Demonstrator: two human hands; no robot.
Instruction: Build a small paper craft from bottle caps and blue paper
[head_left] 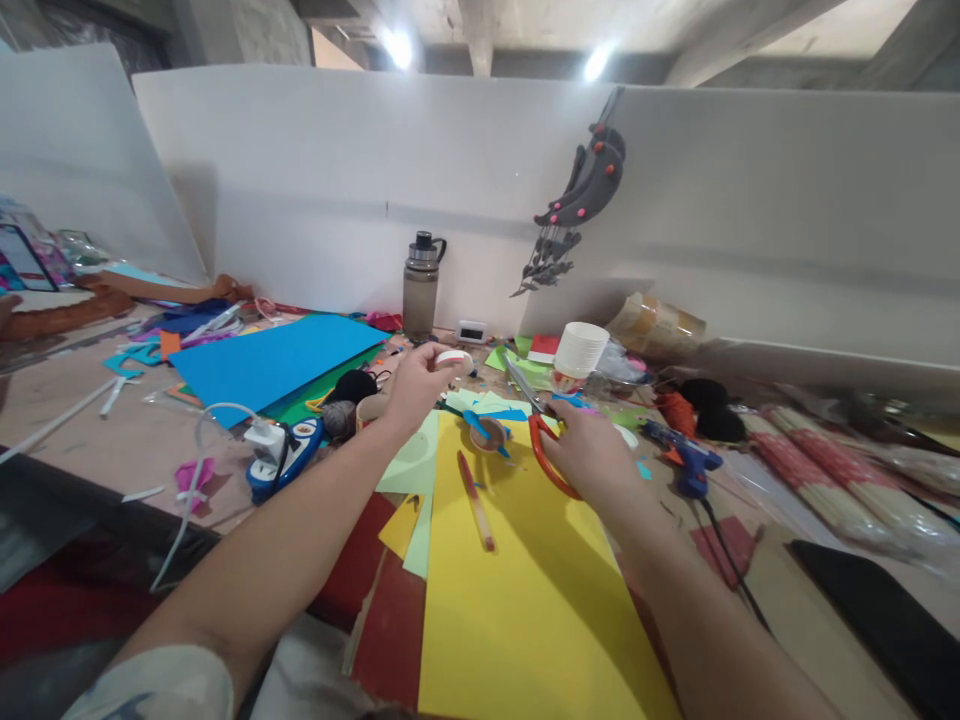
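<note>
My left hand (421, 385) is raised over the far part of the work area, its fingers pinching a small white round piece with red on it (454, 358). In my right hand (589, 440) are scissors (550, 462) with orange-red handles, their blades pointing away and to the left. Whether the blades are parted is hard to make out. Below both hands lies a yellow sheet (525, 610), with a red pen (476, 500) on it. Near its far end stands a small brown cup-like piece (491, 434) with blue strips.
A blue sheet (277, 355), power strip (289, 460) and dark yarn balls (352, 388) lie left. Behind stand a bottle (420, 292) and stacked paper cups (581, 350). To the right are a blue glue gun (686, 460) with its cord and a black flat object (877, 610).
</note>
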